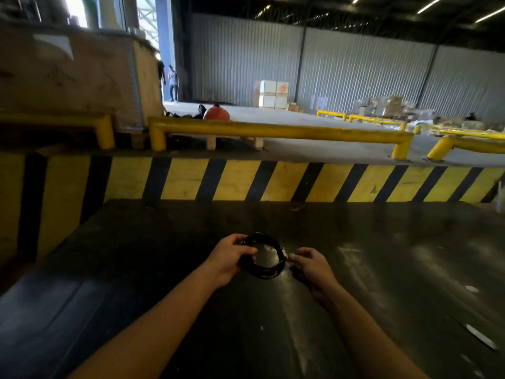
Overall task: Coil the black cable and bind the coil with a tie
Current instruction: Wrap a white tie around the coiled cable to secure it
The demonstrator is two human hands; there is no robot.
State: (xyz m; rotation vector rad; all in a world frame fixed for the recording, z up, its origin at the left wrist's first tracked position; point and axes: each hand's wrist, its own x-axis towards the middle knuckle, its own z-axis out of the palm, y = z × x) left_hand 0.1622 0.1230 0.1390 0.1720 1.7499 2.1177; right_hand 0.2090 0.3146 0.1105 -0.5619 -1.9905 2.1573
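Observation:
The black cable (269,272) is wound into a small round coil held just above the dark table (382,269). My left hand (229,258) grips the coil's left side, thumb and fingers wrapped around the strands. My right hand (310,265) pinches at the coil's right edge, where a small pale tie (285,254) shows against the black strands. Whether the tie is closed around the coil is too small to tell.
A yellow and black striped barrier (246,181) runs along the table's far edge. Beyond it stand yellow guard rails (273,131), a large wrapped crate (68,77) at left and stacked boxes (273,95). Two people (172,82) stand far off by the doorway.

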